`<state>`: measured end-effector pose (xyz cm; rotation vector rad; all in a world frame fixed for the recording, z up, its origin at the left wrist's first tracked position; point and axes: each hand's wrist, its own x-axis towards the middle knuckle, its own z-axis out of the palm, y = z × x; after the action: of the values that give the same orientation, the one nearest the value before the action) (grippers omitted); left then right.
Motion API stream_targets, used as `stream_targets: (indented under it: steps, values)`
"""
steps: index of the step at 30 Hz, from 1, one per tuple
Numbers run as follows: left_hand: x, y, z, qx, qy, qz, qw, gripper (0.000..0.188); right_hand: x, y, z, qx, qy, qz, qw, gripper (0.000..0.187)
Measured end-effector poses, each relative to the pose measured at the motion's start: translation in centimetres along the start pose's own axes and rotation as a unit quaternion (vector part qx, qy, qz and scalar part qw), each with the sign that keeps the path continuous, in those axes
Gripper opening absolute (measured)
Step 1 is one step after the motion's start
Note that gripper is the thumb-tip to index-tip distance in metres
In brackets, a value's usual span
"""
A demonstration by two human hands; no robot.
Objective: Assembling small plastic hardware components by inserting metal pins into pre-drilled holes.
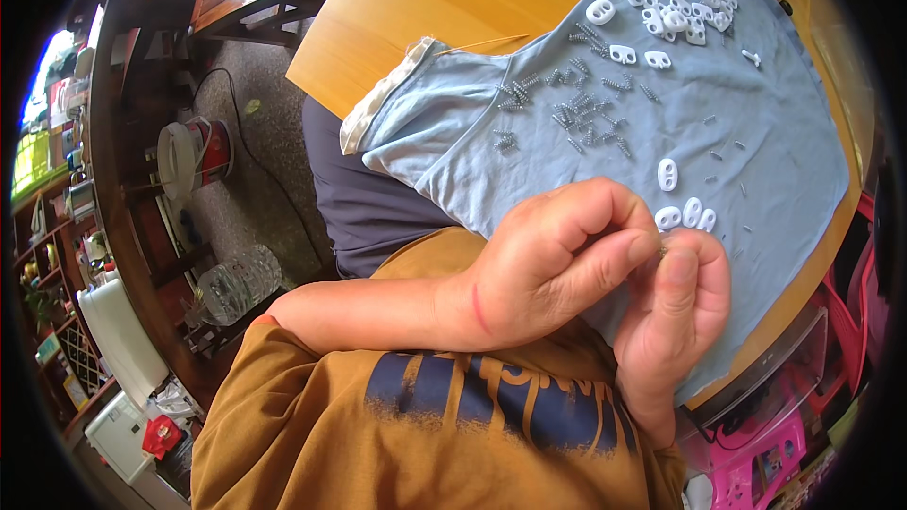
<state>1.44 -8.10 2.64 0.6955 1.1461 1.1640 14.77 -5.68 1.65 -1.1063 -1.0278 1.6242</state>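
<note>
My left hand (pixel 572 246) and my right hand (pixel 675 297) meet fingertip to fingertip over the near right part of a light blue cloth (pixel 794 132). Both are closed in a pinch. Something tiny sits at their fingertips, mostly hidden by the thumbs, and its kind is unclear. Just beyond the fingers lie a few white two-hole plastic pieces (pixel 668 175), like cord stoppers. Farther off, a heap of small metal springs (pixel 586 118) spreads across the cloth. At the far end is a pile of similar white pieces (pixel 675 17). Several thin small metal bits (pixel 715 156) are scattered to the right.
The cloth covers much of a yellow wooden table (pixel 397 9). On the floor at left stand a red and white bucket (pixel 198 151) and a clear plastic bottle (pixel 241 281). A pink plastic stool (pixel 756 463) is at the lower right, below the table edge.
</note>
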Motion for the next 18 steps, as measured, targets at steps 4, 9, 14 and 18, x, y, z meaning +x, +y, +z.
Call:
stream_targets:
  steps: [4, 9, 14, 18]
  values:
    - [1.3, -1.2, -0.9, 0.198, -0.006, 0.274, 0.941, 0.010, 0.3, -0.1, 0.0, -0.007, 0.013, -0.005, 1.000, 0.015]
    - [1.5, -0.7, -1.0, 0.318, 0.012, 0.363, 0.876, 0.018, 0.3, -0.3, -0.1, -0.041, 0.010, -0.020, 0.999, 0.015]
    - [1.8, -0.6, -1.2, 0.382, 0.024, 0.409, 0.828, 0.021, 0.1, -0.5, 0.0, -0.100, 0.002, -0.057, 0.993, 0.013]
    - [1.7, -0.6, -1.3, 0.423, 0.035, 0.423, 0.801, 0.024, 0.1, -0.4, 0.1, -0.169, 0.002, -0.100, 0.981, 0.011]
